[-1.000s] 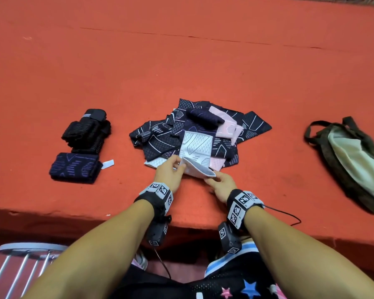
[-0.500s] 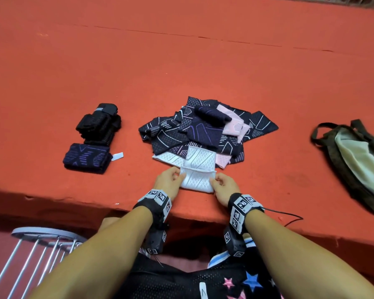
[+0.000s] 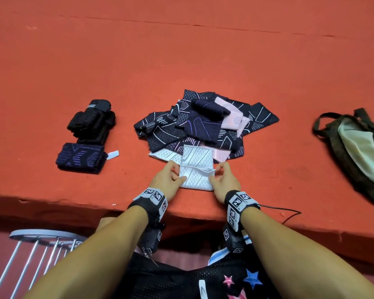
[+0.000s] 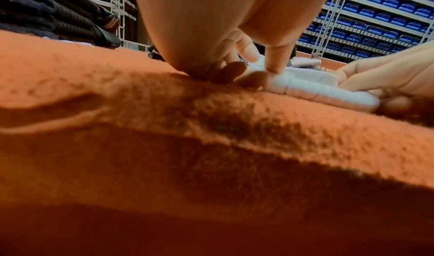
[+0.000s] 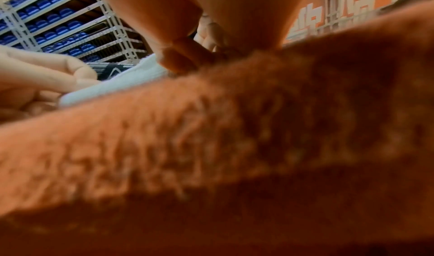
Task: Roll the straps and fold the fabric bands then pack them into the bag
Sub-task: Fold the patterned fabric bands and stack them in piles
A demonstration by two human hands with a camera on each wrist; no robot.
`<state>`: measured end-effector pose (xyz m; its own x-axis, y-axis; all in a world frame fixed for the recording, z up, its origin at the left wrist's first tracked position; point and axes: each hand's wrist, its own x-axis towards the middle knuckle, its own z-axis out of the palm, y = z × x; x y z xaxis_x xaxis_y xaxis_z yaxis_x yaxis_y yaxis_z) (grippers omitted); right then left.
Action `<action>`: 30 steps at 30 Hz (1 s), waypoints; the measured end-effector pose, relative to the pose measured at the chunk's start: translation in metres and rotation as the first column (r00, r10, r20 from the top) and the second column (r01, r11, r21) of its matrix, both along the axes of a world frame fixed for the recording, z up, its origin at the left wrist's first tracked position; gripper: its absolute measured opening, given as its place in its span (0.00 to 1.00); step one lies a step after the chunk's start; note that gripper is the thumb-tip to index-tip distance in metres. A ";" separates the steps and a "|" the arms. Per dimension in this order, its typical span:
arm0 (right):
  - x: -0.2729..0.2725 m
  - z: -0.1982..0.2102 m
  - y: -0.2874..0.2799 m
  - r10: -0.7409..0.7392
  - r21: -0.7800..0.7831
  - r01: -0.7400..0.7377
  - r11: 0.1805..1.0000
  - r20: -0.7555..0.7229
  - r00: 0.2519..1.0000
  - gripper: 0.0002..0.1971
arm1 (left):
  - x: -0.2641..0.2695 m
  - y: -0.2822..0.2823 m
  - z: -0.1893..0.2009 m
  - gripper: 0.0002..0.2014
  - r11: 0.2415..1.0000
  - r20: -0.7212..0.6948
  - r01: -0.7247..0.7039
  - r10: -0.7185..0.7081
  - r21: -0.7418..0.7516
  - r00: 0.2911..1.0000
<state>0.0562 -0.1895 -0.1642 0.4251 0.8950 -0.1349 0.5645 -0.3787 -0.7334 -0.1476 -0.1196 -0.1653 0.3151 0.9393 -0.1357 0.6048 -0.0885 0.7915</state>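
While curled, both hands' fingers (image 3: 175, 169) pinch the white band (image 3: 195, 172).

Warm, even overhead light, soft shadows under the wrists. The head view bends at its edges; both wrist views blur badly up close.

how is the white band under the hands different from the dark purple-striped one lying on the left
The white diamond-knit fabric band is pale and only partly folded, with the left hand and right hand at its two side edges. The dark navy band with purple stripes is a finished, thicker folded bundle lying untouched. The white one sits at the table's near edge; the navy one lies left, beside black rolled straps. Both rest on the orange table.
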 end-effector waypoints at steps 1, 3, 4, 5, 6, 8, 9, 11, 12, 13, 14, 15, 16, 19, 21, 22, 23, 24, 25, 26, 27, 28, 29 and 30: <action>-0.002 0.001 -0.001 0.009 0.017 -0.009 1.000 0.020 1.000 0.09 | 0.001 -0.001 0.001 0.11 1.000 -0.029 0.012 -0.012 0.013 1.000; -0.004 0.001 0.000 0.003 0.029 -0.004 1.000 0.034 0.999 0.10 | 0.004 -0.001 0.003 0.06 0.999 -0.064 0.026 -0.024 0.018 0.998; -0.004 0.000 0.001 -0.012 0.027 0.011 1.000 0.032 0.999 0.10 | 0.004 -0.002 0.005 0.05 1.000 -0.062 0.025 -0.024 0.014 0.998; -0.004 0.000 0.002 -0.026 0.026 0.025 0.999 0.027 0.999 0.11 | 0.003 -0.002 0.006 0.05 1.000 -0.051 0.023 -0.023 0.008 0.998; -0.005 0.000 0.002 -0.035 0.029 0.034 0.999 0.024 0.999 0.12 | 0.002 -0.001 0.006 0.06 1.000 -0.036 0.021 -0.021 0.000 0.999; -0.005 -0.001 0.002 -0.042 0.035 0.041 0.999 0.028 0.999 0.12 | 0.000 0.001 0.005 0.08 1.000 -0.013 0.024 -0.025 -0.012 1.000; -0.005 -0.001 0.001 -0.037 0.034 0.036 0.999 0.033 0.999 0.11 | -0.001 0.002 0.004 0.10 0.999 -0.022 0.035 -0.035 -0.014 0.999; -0.005 0.000 0.000 -0.030 0.019 0.030 0.999 0.035 0.999 0.08 | -0.004 0.004 0.004 0.19 0.997 -0.075 0.075 -0.076 -0.016 0.994; -0.004 0.000 0.000 -0.035 0.008 0.035 0.999 0.028 0.999 0.06 | -0.004 0.004 0.005 0.24 0.994 -0.103 0.104 -0.105 -0.019 0.989; -0.003 0.001 0.000 -0.043 0.007 0.043 0.999 0.015 0.999 0.05 | -0.004 0.004 0.005 0.28 0.991 -0.120 0.128 -0.130 -0.024 0.984; -0.003 0.002 0.000 -0.048 0.009 0.048 0.999 -0.002 0.999 0.06 | -0.004 0.002 0.005 0.30 0.990 -0.131 0.143 -0.144 -0.022 0.981; -0.002 0.002 0.001 -0.047 0.008 0.048 0.999 -0.012 0.999 0.07 | -0.003 0.001 0.005 0.30 0.990 -0.136 0.142 -0.142 -0.009 0.980; -0.002 0.002 0.001 -0.039 0.007 0.039 0.999 -0.015 0.999 0.08 | -0.001 0.000 0.003 0.29 0.991 -0.136 0.130 -0.127 0.011 0.982; -0.002 0.001 -0.001 -0.002 -0.006 0.001 1.000 -0.044 0.999 0.13 | 0.001 -0.003 0.000 0.19 0.996 -0.104 0.066 -0.060 0.055 0.993; -0.002 0.003 -0.004 0.014 -0.014 -0.016 1.000 -0.102 0.995 0.21 | 0.003 -0.004 -0.001 0.13 0.997 -0.060 0.031 -0.027 0.077 0.998; -0.002 0.003 -0.006 0.018 -0.005 -0.019 1.000 -0.140 0.990 0.25 | 0.005 -0.005 -0.001 0.12 0.996 -0.038 0.010 -0.006 0.092 0.999; -0.003 0.003 -0.007 0.023 0.009 -0.021 1.000 -0.177 0.984 0.27 | 0.006 -0.005 -0.001 0.10 0.994 -0.024 -0.007 0.010 0.106 1.000; -0.004 0.002 -0.008 0.044 0.021 -0.040 0.999 -0.193 0.980 0.24 | 0.007 -0.006 -0.001 0.10 0.994 -0.018 -0.013 0.015 0.112 1.000; -0.003 0.002 -0.010 0.065 0.035 -0.059 0.998 -0.205 0.977 0.22 | 0.009 -0.005 -0.002 0.11 0.994 -0.008 -0.016 0.017 0.106 1.000; -0.003 0.001 -0.011 0.083 0.035 -0.078 0.996 -0.198 0.977 0.21 | 0.009 -0.004 -0.001 0.12 0.995 0.013 -0.026 0.025 0.092 1.000; -0.003 0.001 -0.011 0.089 0.032 -0.084 0.996 -0.185 0.979 0.22 | 0.010 -0.004 0.000 0.12 0.996 0.047 -0.047 0.043 0.071 0.998; -0.003 0.000 -0.010 0.091 0.026 -0.088 0.996 -0.168 0.982 0.22 | 0.010 -0.003 0.001 0.12 0.996 0.073 -0.070 0.066 0.054 0.995; -0.001 0.000 -0.010 0.091 0.017 -0.090 0.996 -0.156 0.983 0.21 | 0.009 -0.004 0.004 0.12 0.995 0.086 -0.090 0.086 0.043 0.993; 0.001 0.001 -0.011 0.093 0.014 -0.092 0.996 -0.145 0.985 0.17 | 0.007 -0.005 0.008 0.12 0.994 0.086 -0.101 0.098 0.034 0.991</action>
<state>0.0570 -0.2008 -0.1629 0.3166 0.9308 -0.1828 0.4846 -0.3244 -0.8124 -0.1401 -0.1248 -0.1572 0.2288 0.9705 -0.0766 0.5435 -0.0621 0.8371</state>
